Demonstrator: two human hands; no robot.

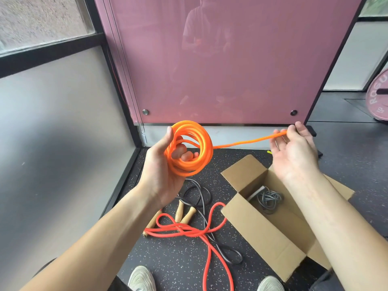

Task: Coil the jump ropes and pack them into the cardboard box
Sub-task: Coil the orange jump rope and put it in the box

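Coil up in the air: the orange jump rope (189, 148) is wound into a tight ring and sits in the left hand (161, 171), whose fingers (184, 153) are curled through the middle of the ring, with the thumb laid up along its outer edge. A single straight tail runs from the coil off to the right hand (294, 152), palm turned up. Thumb and forefinger (292, 130) pinch the tail's end while the other fingers are loosely spread and touch nothing. Both hands are raised above the floor (178, 259), in front of the pink panel (231, 70). Down on the right side of the floor stands the cardboard box (262, 227), flaps open, and a grey rope (269, 199) is bundled inside it. Left of the box a red rope (189, 229) and a black rope (201, 192) lie loose and crossed over each other. Their wooden handles (188, 215) sit among the loops, and one red loop reaches the box's left corner. Two pale shoes (142, 278) show at the near edge.
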